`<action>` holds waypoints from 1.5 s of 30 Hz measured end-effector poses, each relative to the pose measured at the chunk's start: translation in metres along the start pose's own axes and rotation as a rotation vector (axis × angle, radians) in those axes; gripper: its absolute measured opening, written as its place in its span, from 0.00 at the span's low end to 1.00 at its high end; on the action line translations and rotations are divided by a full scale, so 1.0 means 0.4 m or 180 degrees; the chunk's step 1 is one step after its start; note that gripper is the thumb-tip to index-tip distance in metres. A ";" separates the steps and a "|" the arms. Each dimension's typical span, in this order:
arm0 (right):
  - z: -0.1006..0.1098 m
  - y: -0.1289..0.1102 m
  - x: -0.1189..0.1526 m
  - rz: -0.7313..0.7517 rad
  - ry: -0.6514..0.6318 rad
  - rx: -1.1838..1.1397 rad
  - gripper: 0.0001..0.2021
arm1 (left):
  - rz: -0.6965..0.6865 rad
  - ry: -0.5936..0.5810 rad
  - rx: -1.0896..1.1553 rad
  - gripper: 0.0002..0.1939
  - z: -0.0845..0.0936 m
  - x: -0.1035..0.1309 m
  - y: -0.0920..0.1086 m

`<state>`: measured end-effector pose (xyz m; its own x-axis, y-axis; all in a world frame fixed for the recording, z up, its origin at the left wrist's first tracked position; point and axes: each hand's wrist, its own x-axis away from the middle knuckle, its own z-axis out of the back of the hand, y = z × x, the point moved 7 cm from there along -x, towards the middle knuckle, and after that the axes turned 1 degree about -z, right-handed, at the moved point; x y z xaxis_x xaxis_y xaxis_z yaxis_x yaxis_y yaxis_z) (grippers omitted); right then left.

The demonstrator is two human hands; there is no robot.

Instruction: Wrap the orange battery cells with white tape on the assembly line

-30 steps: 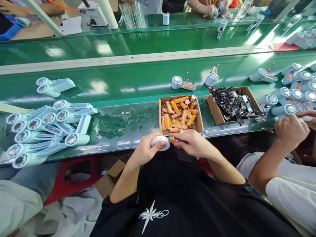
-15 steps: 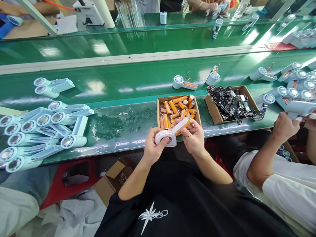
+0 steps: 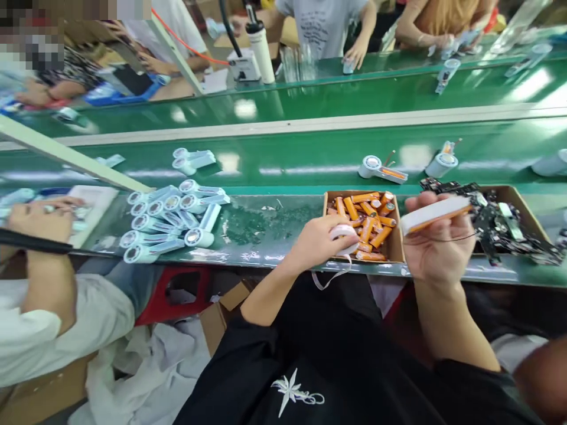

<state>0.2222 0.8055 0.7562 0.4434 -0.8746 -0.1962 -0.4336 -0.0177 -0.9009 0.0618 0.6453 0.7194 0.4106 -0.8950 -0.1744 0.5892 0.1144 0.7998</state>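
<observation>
My left hand [image 3: 315, 243] is closed around a roll of white tape [image 3: 344, 237], with a loose strip of the tape curling down below it. In my right hand [image 3: 440, 251] lies an orange battery [image 3: 447, 221] with a white strip along its upper face, held between thumb and fingers; a thin dark wire hangs from it. Between my hands, a cardboard box [image 3: 326, 206] of orange batteries [image 3: 367, 221] rests on the green bench. Behind my right hand is a second box [image 3: 525, 215] heaped with black circuit boards [image 3: 505, 221].
Light blue fan housings [image 3: 168, 215] cluster on the bench at left. More housings [image 3: 383, 170] lie on the green belt [image 3: 287, 156]. A slanted pale bar [image 3: 75, 154] crosses at left. A co-worker's hands [image 3: 42, 221] work there; other people sit across the belt.
My hands have moved apart. The tape roll has come away from the battery, which my right hand has carried right and raised. The view has shifted left, showing more people.
</observation>
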 end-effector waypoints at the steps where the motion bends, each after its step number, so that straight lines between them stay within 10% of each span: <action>1: -0.006 0.026 0.011 -0.0184 -0.0144 0.0034 0.17 | -0.0211 -0.0010 -0.0420 0.13 0.022 -0.034 -0.002; 5: 0.102 0.070 0.060 -0.0267 0.0036 0.0580 0.27 | -0.0213 0.0894 -0.1526 0.19 0.205 -0.044 -0.116; 9: 0.317 0.080 0.133 -0.0466 0.0413 0.1054 0.20 | 0.1440 0.1832 -0.2801 0.21 0.473 0.177 -0.319; 13: 0.453 0.100 0.203 -0.0431 0.0559 0.1189 0.19 | 0.2784 0.1159 -0.3409 0.22 0.597 0.388 -0.422; 17: 0.404 0.111 0.166 -0.0248 0.0602 0.0883 0.19 | 0.1920 0.0619 -0.3244 0.19 0.546 0.297 -0.378; 22: 0.119 0.095 -0.029 0.0100 0.0116 0.0614 0.25 | -0.0390 -0.0224 -0.2529 0.17 0.356 -0.158 -0.328; 27: -0.150 0.118 -0.217 0.0324 -0.1060 0.0725 0.21 | -0.0722 -0.1076 -0.2394 0.18 0.183 -0.501 -0.376; 37: -0.295 0.323 -0.453 0.0565 -0.1801 0.2578 0.17 | -0.0043 -0.1528 -0.2015 0.10 0.170 -0.602 -0.406; 45: -0.370 0.462 -0.429 0.0612 -0.2964 0.4920 0.16 | 0.0141 -0.0925 -0.1758 0.14 0.171 -0.610 -0.415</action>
<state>-0.0501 0.8805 0.6806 0.9615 -0.2731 0.0307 0.2722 0.9308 -0.2440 -0.1838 0.8152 0.6687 0.2826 -0.9561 0.0777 0.8806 0.2907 0.3743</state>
